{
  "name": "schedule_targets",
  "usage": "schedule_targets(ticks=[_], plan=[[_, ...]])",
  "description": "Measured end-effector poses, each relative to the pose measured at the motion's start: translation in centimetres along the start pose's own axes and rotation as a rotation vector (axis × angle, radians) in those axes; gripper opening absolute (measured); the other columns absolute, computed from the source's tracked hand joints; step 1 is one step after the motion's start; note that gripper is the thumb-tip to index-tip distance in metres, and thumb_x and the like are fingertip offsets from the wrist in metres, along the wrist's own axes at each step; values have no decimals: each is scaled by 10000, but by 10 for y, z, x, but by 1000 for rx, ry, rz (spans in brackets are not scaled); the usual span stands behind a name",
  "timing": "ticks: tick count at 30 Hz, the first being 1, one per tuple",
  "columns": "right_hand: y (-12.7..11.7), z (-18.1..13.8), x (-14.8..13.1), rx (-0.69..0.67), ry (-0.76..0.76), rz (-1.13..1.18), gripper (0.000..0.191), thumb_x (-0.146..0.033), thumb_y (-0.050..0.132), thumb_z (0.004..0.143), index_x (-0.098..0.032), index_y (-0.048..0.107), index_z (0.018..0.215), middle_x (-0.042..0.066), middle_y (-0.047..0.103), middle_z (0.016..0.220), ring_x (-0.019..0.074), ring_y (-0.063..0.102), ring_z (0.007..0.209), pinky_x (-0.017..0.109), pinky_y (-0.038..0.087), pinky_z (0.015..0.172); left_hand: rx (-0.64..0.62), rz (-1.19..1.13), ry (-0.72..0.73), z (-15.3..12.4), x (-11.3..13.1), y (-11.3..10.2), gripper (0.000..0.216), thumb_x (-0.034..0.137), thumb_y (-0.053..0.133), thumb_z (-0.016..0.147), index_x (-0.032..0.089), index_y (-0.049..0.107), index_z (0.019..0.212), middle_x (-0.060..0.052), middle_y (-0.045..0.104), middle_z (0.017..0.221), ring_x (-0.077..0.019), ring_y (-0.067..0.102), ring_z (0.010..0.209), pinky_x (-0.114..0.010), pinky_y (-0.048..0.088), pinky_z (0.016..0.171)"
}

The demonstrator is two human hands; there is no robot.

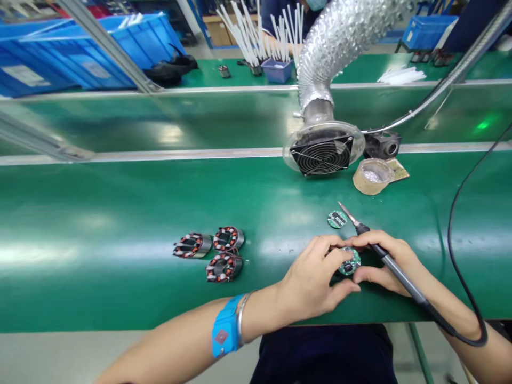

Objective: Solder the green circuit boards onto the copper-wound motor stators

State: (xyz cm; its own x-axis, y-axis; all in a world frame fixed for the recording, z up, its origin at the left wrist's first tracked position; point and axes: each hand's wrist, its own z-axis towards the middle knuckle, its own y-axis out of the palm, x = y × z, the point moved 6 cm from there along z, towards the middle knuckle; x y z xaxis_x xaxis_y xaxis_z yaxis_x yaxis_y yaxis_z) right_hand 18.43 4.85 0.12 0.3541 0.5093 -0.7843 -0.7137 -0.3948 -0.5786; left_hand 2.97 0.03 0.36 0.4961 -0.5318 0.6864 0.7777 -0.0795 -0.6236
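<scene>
A green workbench (120, 202) runs the width of the room here. Well left of the left hand stand three wire coils (224, 266). The left hand (314, 274) bends its fingers onto one round board (349, 262), which sits between both hands. A second board (337, 219) lies just beyond the fingertips. The right hand (404, 256) pinches the round board's right edge; across it slants one soldering iron (400, 273), lengthwise, tip pointing forward and left.

Bright blue wrist strap (225, 329); slim silver bangle (240, 319); dark navy clothing (324, 356)
</scene>
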Motion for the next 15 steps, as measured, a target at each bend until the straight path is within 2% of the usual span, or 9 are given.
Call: schedule_targets(ticks=[3,6,8,10,12,15], plan=[[2,-6,6,-7,43,55,572,-416,860,645,-251,566,1106,56,706,1099,222,703,953,313,579,819,11,49,8,2,-1,-1,229,282,718,808,192,583,970,-91,618,1094,-220,599,980,-362,521,851],[10,-12,4,-22,49,49,668,-414,874,620,-262,494,1149,80,653,1230,255,655,1094,358,554,906,4,55,-2,4,-1,-3,245,258,718,800,195,581,992,-81,646,1069,-218,609,970,-359,519,847],[17,-17,-1,34,46,18,596,-351,827,698,-260,459,1158,88,643,1232,250,653,1096,359,554,901,-10,65,-13,6,0,-4,353,234,711,789,193,557,1104,-83,652,1068,-222,607,977,-368,517,855],[24,-21,-6,123,55,-14,466,-250,727,772,-255,446,1143,73,670,1139,220,690,988,322,575,828,-14,92,-7,7,1,-4,455,231,702,789,187,523,1205,-89,648,1071,-222,607,971,-371,520,847],[31,-25,-10,203,73,-33,403,-174,628,788,-251,442,1137,58,677,1069,199,700,910,298,580,779,-22,125,5,8,1,-4,466,236,694,793,191,524,1225,-89,640,1062,-218,612,954,-362,528,824],[39,-30,-12,272,93,-46,422,-151,576,767,-245,433,1152,75,662,1111,212,683,971,311,577,802,-60,151,29,9,2,-5,427,229,688,790,208,550,1194,-72,638,1026,-203,621,923,-342,537,805]])
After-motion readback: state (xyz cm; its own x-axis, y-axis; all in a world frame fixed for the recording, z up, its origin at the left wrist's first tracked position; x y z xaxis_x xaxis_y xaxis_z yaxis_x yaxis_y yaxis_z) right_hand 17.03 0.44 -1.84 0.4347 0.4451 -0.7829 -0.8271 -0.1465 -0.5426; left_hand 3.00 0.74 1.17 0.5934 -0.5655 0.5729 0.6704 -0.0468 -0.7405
